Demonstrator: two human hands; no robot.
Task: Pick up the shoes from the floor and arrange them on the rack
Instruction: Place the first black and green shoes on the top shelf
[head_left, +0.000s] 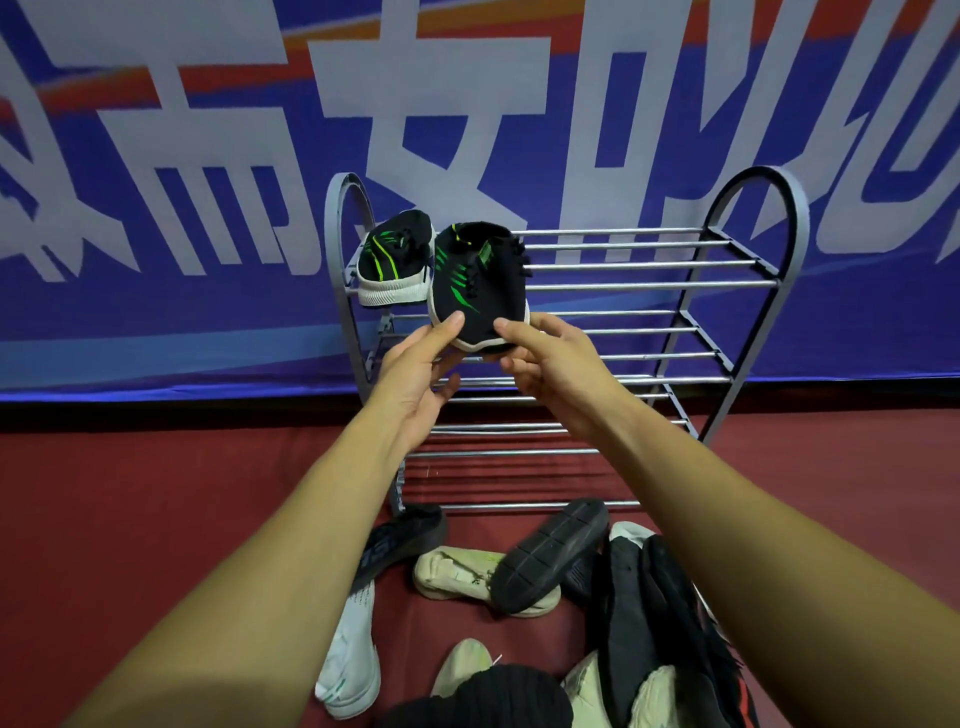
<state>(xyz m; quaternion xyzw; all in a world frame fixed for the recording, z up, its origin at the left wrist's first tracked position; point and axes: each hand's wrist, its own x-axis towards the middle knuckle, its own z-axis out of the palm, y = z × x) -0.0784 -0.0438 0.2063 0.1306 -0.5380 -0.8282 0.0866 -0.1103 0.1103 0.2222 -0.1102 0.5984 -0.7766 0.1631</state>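
Observation:
A grey metal shoe rack (675, 285) with several tiers of bars stands against the wall. One black shoe with green stripes and a white sole (396, 260) sits at the left end of its top tier. Its matching shoe (475, 278) is held just right of it, over the top tier's front bars. My left hand (421, 374) grips this shoe's toe from the left, thumb on top. My right hand (545, 364) pinches the toe from the right. On the floor in front of the rack lie several more shoes, among them a cream shoe (457, 571).
A black shoe lies sole-up (550, 553) on the pile, a white shoe (353, 649) at its left, dark shoes (654, 623) at the right. A blue banner with big white characters (208, 182) covers the wall. The floor (156, 493) is dark red.

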